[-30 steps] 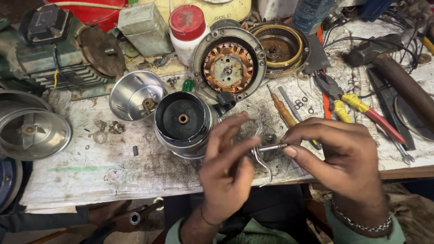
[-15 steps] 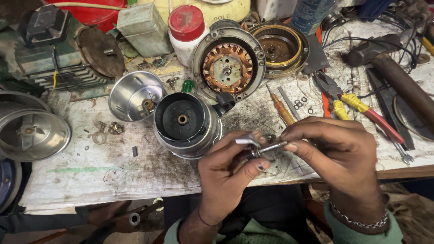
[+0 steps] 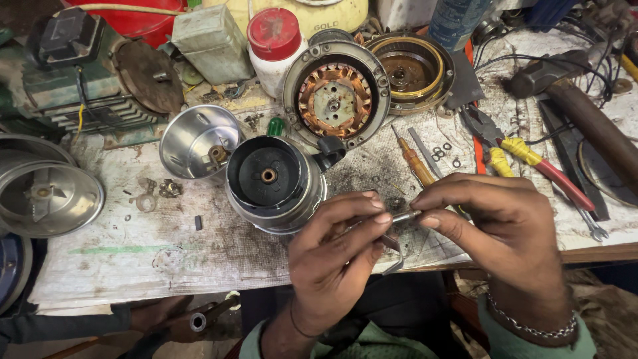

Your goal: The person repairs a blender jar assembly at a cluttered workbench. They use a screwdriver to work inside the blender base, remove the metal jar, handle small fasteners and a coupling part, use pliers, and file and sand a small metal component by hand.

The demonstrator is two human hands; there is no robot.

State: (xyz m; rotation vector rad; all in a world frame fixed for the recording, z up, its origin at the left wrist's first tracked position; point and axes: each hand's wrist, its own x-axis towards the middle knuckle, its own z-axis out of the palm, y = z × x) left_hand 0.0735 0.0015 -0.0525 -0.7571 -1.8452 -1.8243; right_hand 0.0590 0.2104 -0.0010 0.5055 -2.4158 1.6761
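My left hand [image 3: 335, 256] and my right hand [image 3: 495, 233] meet over the front edge of the workbench. Between their fingertips they pinch a small metal blade part [image 3: 397, 233], a thin shaft with bent arms. The left hand's thumb and forefinger grip one end, the right hand's fingers grip the other. Just to the left lies a steel mixer jar [image 3: 274, 183] on its side, its black base and brass centre facing up.
A motor stator [image 3: 335, 93] with copper windings lies behind the jar. A steel cup [image 3: 198, 141] lies to its left and a lid [image 3: 46, 193] at far left. A screwdriver [image 3: 415, 163], pliers [image 3: 525, 156] and a hammer [image 3: 585, 119] lie to the right.
Both hands have stayed together on the small blade part. The left hand's fingers have shifted along it and turned it a little.
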